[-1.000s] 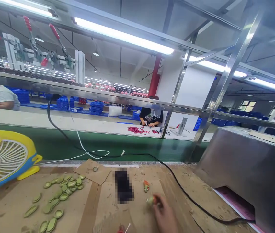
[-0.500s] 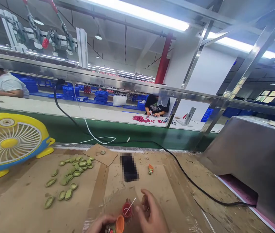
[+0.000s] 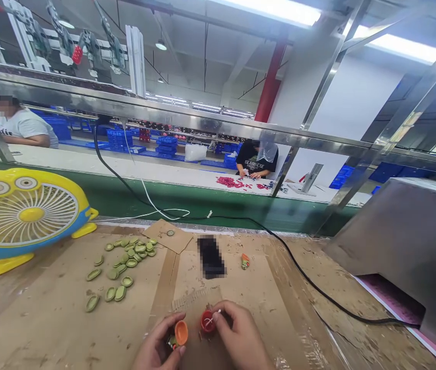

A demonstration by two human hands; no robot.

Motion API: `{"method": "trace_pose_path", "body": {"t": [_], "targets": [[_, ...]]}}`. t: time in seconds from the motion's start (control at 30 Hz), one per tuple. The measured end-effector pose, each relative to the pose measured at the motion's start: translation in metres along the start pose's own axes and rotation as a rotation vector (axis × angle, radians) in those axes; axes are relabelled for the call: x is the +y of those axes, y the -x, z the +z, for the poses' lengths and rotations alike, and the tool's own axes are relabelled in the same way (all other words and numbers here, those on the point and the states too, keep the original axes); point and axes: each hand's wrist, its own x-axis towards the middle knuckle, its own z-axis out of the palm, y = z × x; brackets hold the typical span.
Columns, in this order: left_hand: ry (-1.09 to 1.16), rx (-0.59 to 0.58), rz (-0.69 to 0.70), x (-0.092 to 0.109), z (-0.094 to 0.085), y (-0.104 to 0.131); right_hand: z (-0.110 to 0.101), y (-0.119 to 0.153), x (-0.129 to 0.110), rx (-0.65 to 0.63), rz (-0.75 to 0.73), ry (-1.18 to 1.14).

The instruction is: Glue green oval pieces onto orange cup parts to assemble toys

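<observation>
Near the bottom edge, my left hand [image 3: 163, 343] holds a small figure with an orange oval cup [image 3: 181, 333] facing up; green and red bits show beneath the cup. The fingers of my right hand [image 3: 237, 329] pinch a thin white stick [image 3: 218, 312] over a small red pot [image 3: 207, 321]. The stick's lower end is inside the pot. Another small orange and green piece [image 3: 245, 261] lies on the cardboard beyond my right hand. Several green oval pieces [image 3: 120, 293] are scattered to the left.
A yellow and blue fan [image 3: 32, 215] stands at the left. A dark phone [image 3: 211, 257] lies ahead of my hands. A black cable [image 3: 298, 280] crosses to a metal housing [image 3: 391, 231] at right. Two people sit beyond the metal frame.
My right hand has closed on the white stick, which before stood in the red pot. My left hand has come further into view with the orange cup. The camera view has shifted slightly.
</observation>
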Motion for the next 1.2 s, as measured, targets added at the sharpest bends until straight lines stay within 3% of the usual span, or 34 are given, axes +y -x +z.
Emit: {"method": "trace_pose_path", "body": {"t": [0.17,0.4,0.57,0.7,0.8,0.93,1.07,1.2], "targets": [[0.045,0.027,-0.033,0.006,0.001,0.002,-0.003,0.000,0.004,-0.009,-0.037,0.188],[0.091,-0.081,-0.096,0.015,0.003,0.002,-0.001,0.001,0.005,-0.039,-0.074,0.237],[-0.003,0.013,-0.095,0.020,-0.003,0.000,-0.003,0.001,0.004,-0.069,-0.091,0.201],[0.032,0.018,-0.141,0.019,-0.006,0.001,-0.003,0.002,0.005,-0.072,-0.112,0.210],[0.039,0.012,-0.199,0.019,-0.006,0.001,-0.005,0.004,0.004,-0.008,-0.108,0.129],[0.020,0.003,-0.168,0.023,-0.003,0.002,-0.002,0.009,0.000,0.089,-0.050,-0.143],[-0.002,-0.045,-0.140,0.026,-0.001,0.003,0.012,0.016,-0.007,0.007,0.010,-0.431],[0.004,-0.091,-0.121,0.021,-0.005,0.003,0.029,0.021,-0.015,-0.008,0.025,-0.464]]}}
